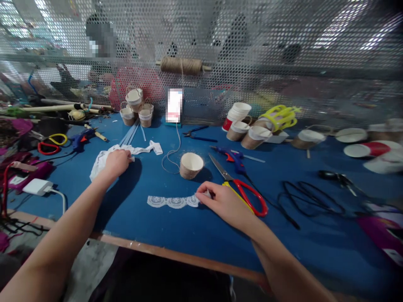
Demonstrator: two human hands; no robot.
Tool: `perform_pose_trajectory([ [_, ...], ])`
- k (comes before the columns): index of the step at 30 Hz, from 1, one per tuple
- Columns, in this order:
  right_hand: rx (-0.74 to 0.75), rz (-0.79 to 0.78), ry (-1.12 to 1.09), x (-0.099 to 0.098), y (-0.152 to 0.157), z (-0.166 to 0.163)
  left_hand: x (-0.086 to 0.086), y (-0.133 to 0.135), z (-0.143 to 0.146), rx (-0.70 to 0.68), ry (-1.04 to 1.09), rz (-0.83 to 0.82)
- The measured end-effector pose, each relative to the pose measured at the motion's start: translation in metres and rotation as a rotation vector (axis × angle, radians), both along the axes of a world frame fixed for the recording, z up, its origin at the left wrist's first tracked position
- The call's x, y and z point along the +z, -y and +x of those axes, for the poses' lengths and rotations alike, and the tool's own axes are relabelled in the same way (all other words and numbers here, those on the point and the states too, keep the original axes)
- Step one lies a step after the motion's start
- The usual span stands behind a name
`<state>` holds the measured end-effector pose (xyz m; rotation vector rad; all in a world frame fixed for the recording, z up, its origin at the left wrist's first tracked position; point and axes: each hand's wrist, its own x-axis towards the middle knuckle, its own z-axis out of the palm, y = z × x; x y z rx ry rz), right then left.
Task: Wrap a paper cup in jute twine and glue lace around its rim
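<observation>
My right hand (225, 203) pinches the end of a short white scalloped lace strip (173, 201) lying flat; my left hand (117, 162) grips the bunched white lace ribbon (103, 157).

Both forearms bare to the frame's lower edge; left hand (117, 162) and right hand (224, 202) ungloved, no rings, watch or sleeves.

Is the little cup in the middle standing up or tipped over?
Standing up. The cup sits on its base on the blue table, open mouth facing up.
</observation>
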<state>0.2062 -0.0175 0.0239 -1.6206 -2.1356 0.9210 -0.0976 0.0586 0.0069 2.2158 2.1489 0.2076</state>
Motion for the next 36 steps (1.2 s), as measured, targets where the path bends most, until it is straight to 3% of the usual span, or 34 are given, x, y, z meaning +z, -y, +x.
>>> perform_pose_trajectory([
  [4,-0.015,-0.012,-0.043,-0.001,-0.001,-0.001,0.006,0.004,0.002,0.076,-0.060,0.051],
  [7,0.000,-0.051,-0.119,0.001,0.000,-0.002,0.017,0.017,0.025,0.029,-0.049,0.109],
  [10,0.062,-0.087,-0.202,0.006,0.004,-0.005,0.024,0.038,0.062,-0.413,0.355,0.020],
  [12,0.117,-0.079,-0.258,0.011,0.008,-0.007,0.023,0.052,0.086,-0.672,0.686,-0.268],
  [14,0.150,-0.049,-0.303,0.016,0.012,-0.006,0.019,0.060,0.103,-0.803,0.888,-0.487],
  [18,0.113,0.018,-0.274,0.021,0.013,-0.001,0.013,0.061,0.110,-0.708,1.014,-0.711],
  [21,0.014,0.018,-0.242,0.019,0.009,0.003,0.017,0.055,0.101,-0.633,1.088,-0.702],
  [28,-0.011,-0.127,-0.358,0.008,0.002,0.000,0.032,0.050,0.083,-0.578,0.945,-0.564],
  [32,0.036,-0.091,-0.170,-0.005,0.002,-0.006,0.029,0.047,0.082,-0.595,0.589,-0.452],
  [36,0.051,0.015,-0.006,-0.014,0.001,-0.006,0.014,0.042,0.081,-0.574,0.255,-0.368],
])
